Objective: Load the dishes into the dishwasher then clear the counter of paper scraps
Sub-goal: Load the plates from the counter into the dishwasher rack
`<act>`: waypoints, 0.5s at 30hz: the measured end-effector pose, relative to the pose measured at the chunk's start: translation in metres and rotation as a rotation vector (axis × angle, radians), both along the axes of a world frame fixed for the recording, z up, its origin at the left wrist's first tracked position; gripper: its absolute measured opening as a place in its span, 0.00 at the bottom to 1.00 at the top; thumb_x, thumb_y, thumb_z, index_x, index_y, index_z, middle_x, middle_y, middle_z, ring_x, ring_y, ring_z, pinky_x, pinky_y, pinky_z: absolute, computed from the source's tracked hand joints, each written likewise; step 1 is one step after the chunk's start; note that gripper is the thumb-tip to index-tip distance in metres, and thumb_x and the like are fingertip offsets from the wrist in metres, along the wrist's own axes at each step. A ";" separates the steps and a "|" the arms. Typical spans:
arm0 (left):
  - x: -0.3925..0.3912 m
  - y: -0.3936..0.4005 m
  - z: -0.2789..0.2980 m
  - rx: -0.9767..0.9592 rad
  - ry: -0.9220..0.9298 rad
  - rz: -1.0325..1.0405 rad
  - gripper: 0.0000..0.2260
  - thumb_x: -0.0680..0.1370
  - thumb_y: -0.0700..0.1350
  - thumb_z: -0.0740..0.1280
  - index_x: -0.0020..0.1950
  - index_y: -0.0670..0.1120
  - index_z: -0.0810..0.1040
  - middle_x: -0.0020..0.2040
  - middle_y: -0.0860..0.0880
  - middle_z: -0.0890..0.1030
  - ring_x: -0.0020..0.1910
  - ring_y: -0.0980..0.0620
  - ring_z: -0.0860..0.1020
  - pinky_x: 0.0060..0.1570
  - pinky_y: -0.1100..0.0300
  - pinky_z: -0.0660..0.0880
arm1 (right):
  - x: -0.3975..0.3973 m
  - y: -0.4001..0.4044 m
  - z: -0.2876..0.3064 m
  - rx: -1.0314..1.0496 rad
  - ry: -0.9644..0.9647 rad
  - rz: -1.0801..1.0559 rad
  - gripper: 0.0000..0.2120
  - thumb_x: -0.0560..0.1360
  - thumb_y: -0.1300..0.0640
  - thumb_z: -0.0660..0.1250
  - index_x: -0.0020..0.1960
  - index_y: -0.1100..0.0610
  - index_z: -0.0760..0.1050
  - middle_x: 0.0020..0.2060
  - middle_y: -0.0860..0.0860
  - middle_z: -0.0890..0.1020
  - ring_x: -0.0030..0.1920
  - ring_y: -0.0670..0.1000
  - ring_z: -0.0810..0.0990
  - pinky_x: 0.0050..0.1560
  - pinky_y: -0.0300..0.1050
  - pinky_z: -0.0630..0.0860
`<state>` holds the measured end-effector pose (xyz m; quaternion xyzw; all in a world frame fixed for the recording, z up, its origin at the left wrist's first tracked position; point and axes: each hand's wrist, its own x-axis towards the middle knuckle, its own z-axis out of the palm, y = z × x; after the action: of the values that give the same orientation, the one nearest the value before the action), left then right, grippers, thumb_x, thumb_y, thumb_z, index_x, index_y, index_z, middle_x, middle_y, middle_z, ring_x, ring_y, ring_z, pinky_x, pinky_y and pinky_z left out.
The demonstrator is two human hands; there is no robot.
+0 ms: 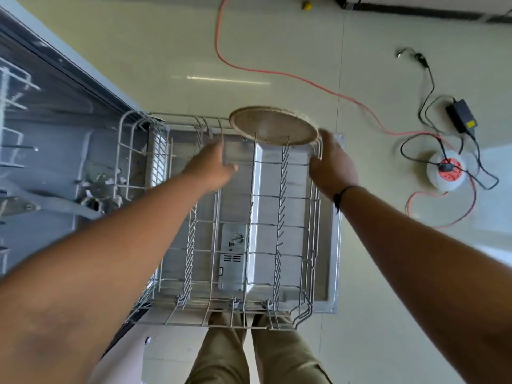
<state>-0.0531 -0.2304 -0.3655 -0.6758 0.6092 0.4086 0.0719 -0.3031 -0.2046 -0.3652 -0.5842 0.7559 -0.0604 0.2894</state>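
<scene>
Right hand (331, 164) at the far right corner of the pulled-out grey wire dishwasher rack (279, 195), fingers reaching toward the rim of a round beige speckled plate (274, 126); contact blurred, so cannot tell whether gripping or merely touching. A thin black band on that wrist. Left hand (213, 164) over the middle of the rack's far end, fingers loosely extended, holding nothing, apart from the plate. Plate tilted at the rack's far right end, lower edge down among the upright tines. Rack otherwise bare of dishes, resting above the lowered stainless dishwasher door (331, 245), with the grey detergent dispenser (232, 256) showing through the wires. To the left, the blurred dark interior of the dishwasher tub (52, 151). Below the rack's near edge, legs in khaki trousers (249, 353). All around, a glossy pale cream tiled floor (171, 51) with a streak of reflected light. Across it, a long orange cable (277, 72) running to a white and red round extension reel (447, 170), black cords tangled about it, and a black power adapter (461, 116) just beyond. Small yellow object (306, 6) near the far wall.
</scene>
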 end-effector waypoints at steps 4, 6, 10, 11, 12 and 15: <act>0.031 0.082 0.056 -0.051 -0.042 -0.007 0.37 0.78 0.55 0.65 0.79 0.50 0.46 0.79 0.45 0.53 0.76 0.43 0.57 0.72 0.47 0.60 | 0.026 0.047 0.041 0.136 0.068 0.227 0.31 0.77 0.55 0.62 0.76 0.53 0.54 0.71 0.56 0.67 0.65 0.61 0.72 0.63 0.55 0.71; 0.049 0.122 0.095 -0.088 -0.079 0.044 0.36 0.78 0.55 0.64 0.79 0.49 0.47 0.79 0.45 0.52 0.76 0.44 0.56 0.73 0.49 0.58 | 0.046 0.065 0.070 0.164 0.123 0.382 0.32 0.77 0.52 0.62 0.76 0.54 0.53 0.73 0.55 0.64 0.71 0.57 0.65 0.70 0.53 0.64; 0.081 0.207 0.177 -0.197 -0.123 0.242 0.35 0.75 0.61 0.61 0.78 0.49 0.56 0.77 0.44 0.60 0.75 0.45 0.61 0.71 0.51 0.62 | 0.103 0.094 0.144 0.107 0.250 0.786 0.32 0.77 0.50 0.60 0.76 0.55 0.52 0.72 0.55 0.63 0.73 0.58 0.58 0.72 0.54 0.59; 0.089 0.227 0.198 -0.224 -0.122 0.316 0.35 0.73 0.62 0.59 0.77 0.50 0.58 0.77 0.44 0.61 0.74 0.45 0.62 0.71 0.52 0.63 | 0.120 0.102 0.166 0.072 0.249 0.881 0.31 0.77 0.50 0.60 0.76 0.56 0.51 0.72 0.56 0.62 0.73 0.59 0.56 0.73 0.55 0.57; 0.094 0.244 0.216 -0.233 -0.123 0.372 0.36 0.72 0.62 0.58 0.77 0.51 0.59 0.77 0.46 0.61 0.74 0.47 0.62 0.71 0.52 0.61 | 0.135 0.111 0.186 0.034 0.236 0.962 0.31 0.77 0.50 0.60 0.76 0.56 0.51 0.72 0.56 0.62 0.74 0.60 0.55 0.73 0.56 0.56; 0.107 0.310 0.278 -0.317 -0.173 0.514 0.33 0.72 0.61 0.58 0.76 0.53 0.61 0.76 0.49 0.63 0.75 0.50 0.62 0.73 0.55 0.58 | 0.184 0.152 0.246 -0.104 0.198 1.213 0.33 0.77 0.47 0.60 0.77 0.56 0.51 0.73 0.57 0.60 0.75 0.61 0.53 0.74 0.57 0.52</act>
<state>0.0541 0.0800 -0.0878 -0.8426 0.4664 0.2543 -0.0886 -0.1188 -0.0529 -0.1189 -0.9262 0.3083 0.1327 0.1720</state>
